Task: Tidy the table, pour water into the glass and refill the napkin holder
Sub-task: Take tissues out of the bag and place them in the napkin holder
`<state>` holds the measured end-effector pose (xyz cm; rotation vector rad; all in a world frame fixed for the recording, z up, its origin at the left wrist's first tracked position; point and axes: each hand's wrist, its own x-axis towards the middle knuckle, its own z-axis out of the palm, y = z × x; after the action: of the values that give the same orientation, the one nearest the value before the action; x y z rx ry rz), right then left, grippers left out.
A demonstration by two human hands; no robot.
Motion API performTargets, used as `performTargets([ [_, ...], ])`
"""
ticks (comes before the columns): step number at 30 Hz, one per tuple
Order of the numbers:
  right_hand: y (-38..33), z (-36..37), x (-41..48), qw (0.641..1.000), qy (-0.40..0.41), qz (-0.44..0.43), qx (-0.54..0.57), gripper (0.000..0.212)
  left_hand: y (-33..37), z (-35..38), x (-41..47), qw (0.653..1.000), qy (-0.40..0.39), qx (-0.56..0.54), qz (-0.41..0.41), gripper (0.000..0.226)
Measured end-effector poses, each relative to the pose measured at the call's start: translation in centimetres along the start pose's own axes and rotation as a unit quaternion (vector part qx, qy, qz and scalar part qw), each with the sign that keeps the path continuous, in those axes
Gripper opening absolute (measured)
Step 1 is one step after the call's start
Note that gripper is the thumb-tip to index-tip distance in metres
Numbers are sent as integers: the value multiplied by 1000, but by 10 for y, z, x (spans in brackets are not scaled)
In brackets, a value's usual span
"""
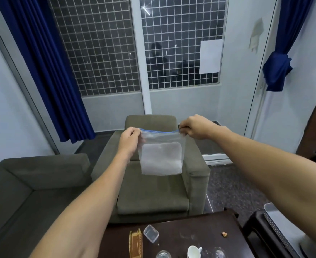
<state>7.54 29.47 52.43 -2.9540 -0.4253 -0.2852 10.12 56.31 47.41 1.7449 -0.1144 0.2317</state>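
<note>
Both arms out; the left hand (128, 139) pinches one top corner of the clear zip bag (161, 155), the right hand (194, 127) pinches the other, fingers curled tight on the blue strip; white napkins (161, 158) sit inside, bag raised above the armchair (153, 192); below on the dark table (200, 235), the gold napkin holder (135, 243), a plastic box (151, 233), a white cup (193, 252).

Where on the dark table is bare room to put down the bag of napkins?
For the bag, the widest bare patch of the table lies between the clear box and the brown scrap, beyond the white cup. The near left is crowded: napkin holder, box, a glass and cup stand close together.
</note>
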Motion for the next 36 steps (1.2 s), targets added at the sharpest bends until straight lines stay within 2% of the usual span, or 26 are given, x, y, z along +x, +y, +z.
performTargets([
  [2, -3, -2, 6, 1000, 10, -14, -14, 20, 5, 1, 3, 999, -43, 4, -16, 15],
  [5, -9, -1, 12, 999, 26, -33, -18, 19, 8, 13, 2, 989, -140, 11, -38, 26],
  [7, -13, 1, 15, 998, 28, -46, -21, 19, 5, 21, -1, 976, -177, 124, 22, 27],
  [9, -14, 3, 17, 998, 20, -54, -27, 20, 0, 28, -5, 943, -204, 250, 79, 19],
  [12, -16, 10, 17, 997, 4, -57, -42, 22, -4, 38, -14, 922, -221, 312, 58, 28],
  [16, -20, 24, 12, 999, 23, -31, -18, 25, -12, 50, -20, 938, -212, 275, 7, 30],
  [19, -30, 37, 5, 993, 75, 56, 69, 33, -19, 58, -22, 966, -173, 186, -49, 24],
  [21, -38, 45, 1, 977, 77, 138, 140, 33, -23, 63, -24, 974, -153, 152, -67, 24],
  [23, -44, 50, -3, 948, 21, 210, 239, 37, -26, 67, -26, 979, -134, 128, -79, 30],
  [26, -52, 54, -9, 878, -43, 270, 392, 13, -27, 73, -31, 983, -119, 89, -107, 31],
  [28, -53, 57, -10, 849, -50, 289, 439, 4, -27, 75, -34, 983, -118, 72, -124, 25],
  [31, -51, 59, -13, 851, -42, 293, 434, 6, -30, 75, -41, 983, -120, 28, -138, 23],
  [33, -45, 59, -15, 866, -20, 300, 400, 11, -32, 72, -45, 984, -106, 3, -146, 23],
  [36, -32, 58, -22, 896, 3, 310, 319, 17, -38, 64, -45, 987, -60, 26, -145, 24],
])
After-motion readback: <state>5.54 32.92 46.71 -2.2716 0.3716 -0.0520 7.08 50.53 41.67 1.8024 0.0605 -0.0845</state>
